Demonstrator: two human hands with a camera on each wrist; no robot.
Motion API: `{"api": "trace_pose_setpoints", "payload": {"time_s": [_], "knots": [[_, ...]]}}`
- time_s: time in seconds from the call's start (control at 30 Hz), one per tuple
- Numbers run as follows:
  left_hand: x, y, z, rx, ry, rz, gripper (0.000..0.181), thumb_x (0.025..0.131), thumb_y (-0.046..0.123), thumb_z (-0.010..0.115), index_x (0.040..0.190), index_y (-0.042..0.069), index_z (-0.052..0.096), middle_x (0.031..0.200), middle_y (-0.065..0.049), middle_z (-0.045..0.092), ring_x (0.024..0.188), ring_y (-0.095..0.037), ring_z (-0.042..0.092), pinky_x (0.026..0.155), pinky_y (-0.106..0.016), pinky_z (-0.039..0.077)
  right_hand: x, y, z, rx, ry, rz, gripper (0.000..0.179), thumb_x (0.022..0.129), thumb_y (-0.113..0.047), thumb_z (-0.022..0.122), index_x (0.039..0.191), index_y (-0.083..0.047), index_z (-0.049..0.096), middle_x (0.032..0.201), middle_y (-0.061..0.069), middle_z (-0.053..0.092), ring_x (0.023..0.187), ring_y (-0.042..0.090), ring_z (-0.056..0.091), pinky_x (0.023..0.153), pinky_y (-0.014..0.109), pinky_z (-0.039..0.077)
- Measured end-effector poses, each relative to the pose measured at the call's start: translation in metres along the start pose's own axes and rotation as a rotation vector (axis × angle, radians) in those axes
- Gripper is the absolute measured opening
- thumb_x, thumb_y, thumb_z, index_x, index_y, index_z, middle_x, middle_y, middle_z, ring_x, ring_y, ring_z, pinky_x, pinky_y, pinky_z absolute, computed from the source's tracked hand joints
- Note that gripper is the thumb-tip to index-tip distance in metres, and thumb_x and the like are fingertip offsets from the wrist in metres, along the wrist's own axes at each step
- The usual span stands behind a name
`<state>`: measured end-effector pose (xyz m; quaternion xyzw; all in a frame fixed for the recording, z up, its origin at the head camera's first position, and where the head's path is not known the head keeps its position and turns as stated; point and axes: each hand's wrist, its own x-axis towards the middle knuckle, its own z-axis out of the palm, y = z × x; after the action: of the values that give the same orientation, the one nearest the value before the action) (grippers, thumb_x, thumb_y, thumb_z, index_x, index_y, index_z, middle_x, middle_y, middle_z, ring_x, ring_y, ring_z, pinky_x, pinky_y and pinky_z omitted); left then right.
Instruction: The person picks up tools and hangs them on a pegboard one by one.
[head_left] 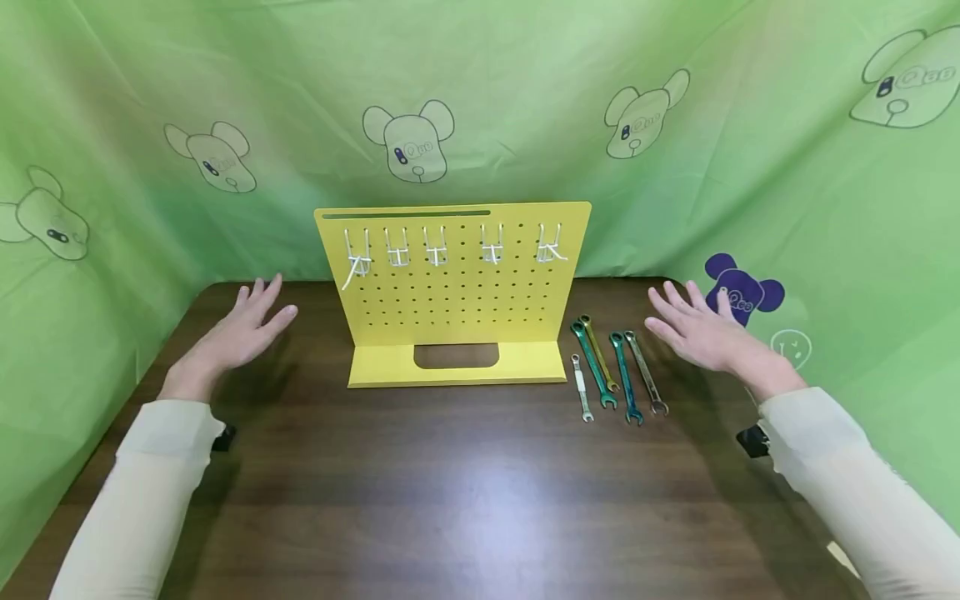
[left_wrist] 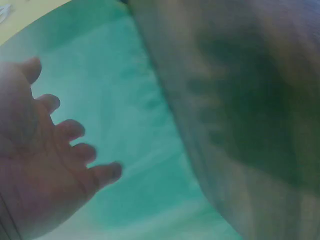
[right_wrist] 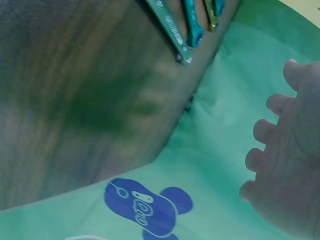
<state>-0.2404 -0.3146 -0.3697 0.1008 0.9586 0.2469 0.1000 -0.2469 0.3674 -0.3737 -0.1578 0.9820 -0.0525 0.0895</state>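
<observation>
My left hand (head_left: 238, 332) hovers over the table's left side, fingers spread and holding nothing; its palm also shows in the left wrist view. On the right, my right hand (head_left: 701, 332) is held out above the table with spread fingers, nearest to a group of combination wrenches. These are a small silver wrench (head_left: 581, 388) with a white band, a green wrench (head_left: 595, 367), a gold wrench (head_left: 600, 354), a blue-green wrench (head_left: 626, 379) and a dark silver wrench (head_left: 647, 372). Left of them stands a yellow pegboard (head_left: 457, 300) with several white hooks (head_left: 436, 247) along its upper part.
A brown wooden table (head_left: 420, 475) carries everything. Green printed cloth (head_left: 510, 100) hangs behind and at both sides, close to the table edges. The pegboard's base (head_left: 382, 367) reaches forward and has a cut-out slot.
</observation>
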Motion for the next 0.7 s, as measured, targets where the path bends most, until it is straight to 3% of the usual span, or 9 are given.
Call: {"api": "trace_pose_setpoints", "payload": {"time_s": [0.13, 0.2, 0.3, 0.43, 0.53, 0.7], "knots": [[0.002, 0.011, -0.015, -0.187, -0.047, 0.029, 0.092, 0.103, 0.057, 0.051, 0.16, 0.028, -0.015, 0.168, -0.01, -0.013, 0.151, -0.045, 0.003, 0.12, -0.069, 0.011, 0.0, -0.001, -0.009, 0.028, -0.021, 0.005, 0.07, 0.109, -0.057, 0.022, 0.163, -0.017, 0.004, 0.166, 0.022, 0.002, 0.148, 0.05, -0.012, 0.102, 0.075, -0.031], [0.004, 0.017, -0.022, -0.271, -0.06, 0.043, 0.095, 0.102, 0.051, 0.058, 0.16, 0.029, -0.014, 0.169, -0.011, -0.006, 0.151, -0.043, 0.011, 0.121, -0.066, 0.017, 0.0, -0.001, -0.012, 0.081, -0.033, 0.003, 0.068, 0.109, -0.056, 0.023, 0.164, -0.019, 0.004, 0.166, 0.022, 0.003, 0.148, 0.052, -0.01, 0.101, 0.078, -0.029], [0.007, 0.024, -0.029, -0.405, -0.057, 0.06, 0.097, 0.1, 0.039, 0.067, 0.163, 0.027, -0.006, 0.168, -0.016, 0.007, 0.153, -0.037, 0.011, 0.122, -0.064, 0.019, 0.0, -0.003, -0.013, 0.196, -0.032, -0.007, 0.067, 0.11, -0.053, 0.026, 0.164, -0.02, 0.005, 0.166, 0.023, 0.008, 0.147, 0.056, 0.003, 0.11, 0.081, -0.009], [0.012, 0.033, -0.035, -0.527, -0.024, 0.073, 0.092, 0.096, 0.027, 0.073, 0.164, 0.023, 0.011, 0.164, -0.014, 0.026, 0.148, -0.033, 0.03, 0.12, -0.057, 0.03, 0.002, -0.005, -0.014, 0.385, -0.012, -0.016, 0.071, 0.109, -0.05, 0.036, 0.164, -0.019, 0.003, 0.162, 0.028, 0.022, 0.142, 0.057, 0.025, 0.113, 0.074, 0.023], [0.017, 0.04, -0.034, -0.671, -0.004, 0.066, 0.083, 0.097, 0.018, 0.073, 0.162, 0.018, 0.021, 0.162, -0.012, 0.031, 0.142, -0.029, 0.041, 0.115, -0.044, 0.043, 0.003, -0.003, -0.012, 0.546, -0.041, -0.016, 0.076, 0.109, -0.047, 0.043, 0.164, -0.017, 0.0, 0.158, 0.032, 0.028, 0.139, 0.055, 0.032, 0.11, 0.072, 0.034], [0.025, 0.048, -0.023, -1.05, -0.003, 0.014, 0.077, 0.098, 0.005, 0.068, 0.161, 0.014, 0.025, 0.163, -0.017, 0.027, 0.131, -0.025, 0.053, 0.1, -0.036, 0.056, 0.004, 0.006, 0.004, 0.764, -0.165, 0.028, 0.082, 0.108, -0.043, 0.05, 0.163, -0.015, -0.004, 0.155, 0.036, 0.027, 0.134, 0.058, 0.038, 0.099, 0.07, 0.047]]}}
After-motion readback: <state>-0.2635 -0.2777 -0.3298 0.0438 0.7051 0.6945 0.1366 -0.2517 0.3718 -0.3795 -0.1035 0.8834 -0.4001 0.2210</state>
